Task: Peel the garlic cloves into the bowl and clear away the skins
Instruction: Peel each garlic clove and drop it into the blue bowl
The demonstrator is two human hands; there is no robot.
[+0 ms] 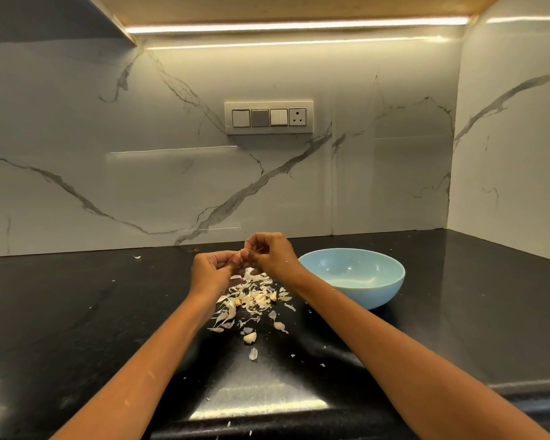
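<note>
Both arms reach forward over the black counter point(77, 312), hands meeting above the garlic pile. Left hand point(215, 269) has fingers curled in, thumb and fingertips pinching something small where it meets the right hand. Right hand point(269, 252) sits slightly higher and just behind, fingers also curled, pinching at the same spot. Presumably a garlic clove point(243, 253), but it's almost fully hidden by the fingers; can't tell how much skin is on it.

Directly below the pinch: a scatter of skins point(251, 296) and several cloves, hard to separate by eye. One loose clove point(250, 337) lies nearer the person than the pile.

Blue bowl point(362, 293) sits just right of the right wrist, which covers its left rim. No cloves visible in the part of the inside that shows.
</note>
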